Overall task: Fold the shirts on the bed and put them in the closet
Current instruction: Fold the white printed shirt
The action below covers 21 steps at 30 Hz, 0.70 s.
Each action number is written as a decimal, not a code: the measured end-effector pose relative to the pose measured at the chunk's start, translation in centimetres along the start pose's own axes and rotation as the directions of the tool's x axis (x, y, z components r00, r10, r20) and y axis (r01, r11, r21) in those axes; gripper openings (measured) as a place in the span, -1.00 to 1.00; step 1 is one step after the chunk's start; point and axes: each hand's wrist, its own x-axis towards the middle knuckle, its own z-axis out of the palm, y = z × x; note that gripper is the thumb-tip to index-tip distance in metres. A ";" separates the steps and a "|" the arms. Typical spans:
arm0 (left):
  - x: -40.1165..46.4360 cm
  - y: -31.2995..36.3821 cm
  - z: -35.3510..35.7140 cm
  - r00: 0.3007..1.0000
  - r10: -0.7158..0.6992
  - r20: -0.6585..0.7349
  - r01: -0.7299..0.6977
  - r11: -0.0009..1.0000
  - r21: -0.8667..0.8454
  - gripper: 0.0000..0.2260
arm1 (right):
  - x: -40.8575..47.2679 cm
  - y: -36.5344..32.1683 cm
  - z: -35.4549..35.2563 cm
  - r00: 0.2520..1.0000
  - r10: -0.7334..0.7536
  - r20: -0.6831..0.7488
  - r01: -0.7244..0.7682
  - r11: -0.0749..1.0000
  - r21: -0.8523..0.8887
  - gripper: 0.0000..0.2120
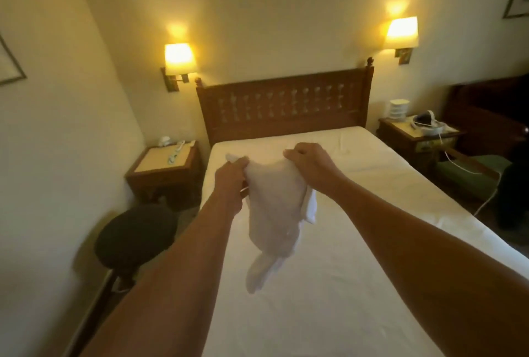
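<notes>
Both hands, left hand and right hand, pinch the top edge of a white shirt, holding it up over the bed so it hangs free, probably to straighten it before folding.

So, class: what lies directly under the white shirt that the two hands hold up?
Under the white shirt, gripped by the left hand and right hand, lies the bed with its bare white sheet. The patch right behind the hanging cloth is covered, so that part cannot be seen.

Dim, warm light from two wall lamps; soft focus, edges bowed by the wide-angle lens.
</notes>
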 end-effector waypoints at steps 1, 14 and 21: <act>-0.2 1.9 0.1 0.999 0.045 -0.018 -0.044 0.999 0.008 -0.66 | 0.4 -0.4 0.0 0.999 0.009 -0.032 -0.009 1.000 0.008 -0.62; -7.0 20.5 0.2 0.924 0.330 0.192 -0.324 0.944 -0.060 -0.90 | 6.2 -7.6 -5.1 0.985 0.032 -0.169 0.040 0.914 0.403 -0.72; -5.1 22.4 -3.7 0.904 0.427 -0.018 -0.281 0.627 0.727 -0.72 | 8.0 -10.3 -8.4 0.954 -0.215 -0.211 0.253 0.952 0.171 -0.78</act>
